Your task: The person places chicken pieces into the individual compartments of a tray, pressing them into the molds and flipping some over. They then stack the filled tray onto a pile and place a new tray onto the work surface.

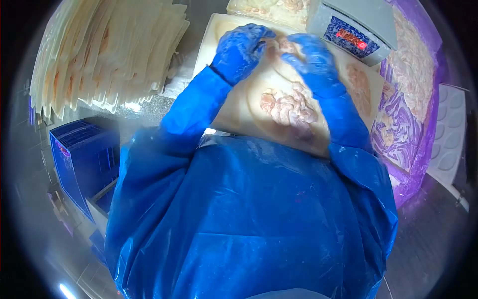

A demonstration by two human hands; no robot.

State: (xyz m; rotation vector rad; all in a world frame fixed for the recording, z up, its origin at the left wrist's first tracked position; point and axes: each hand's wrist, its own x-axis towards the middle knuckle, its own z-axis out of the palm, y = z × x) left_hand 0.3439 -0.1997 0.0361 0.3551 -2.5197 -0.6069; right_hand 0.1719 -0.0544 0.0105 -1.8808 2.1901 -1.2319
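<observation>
Meat (286, 46) sits between both hands near the tray's (239, 107) far edge, left hand (243, 50) curled, right hand (312, 56) blurred; whether either pinches it, I cannot tell.

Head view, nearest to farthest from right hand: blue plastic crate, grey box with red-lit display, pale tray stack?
From the right hand:
1. Grey box with red-lit display: ahead and right
2. Pale tray stack: far left
3. Blue plastic crate: left, closer to body
</observation>
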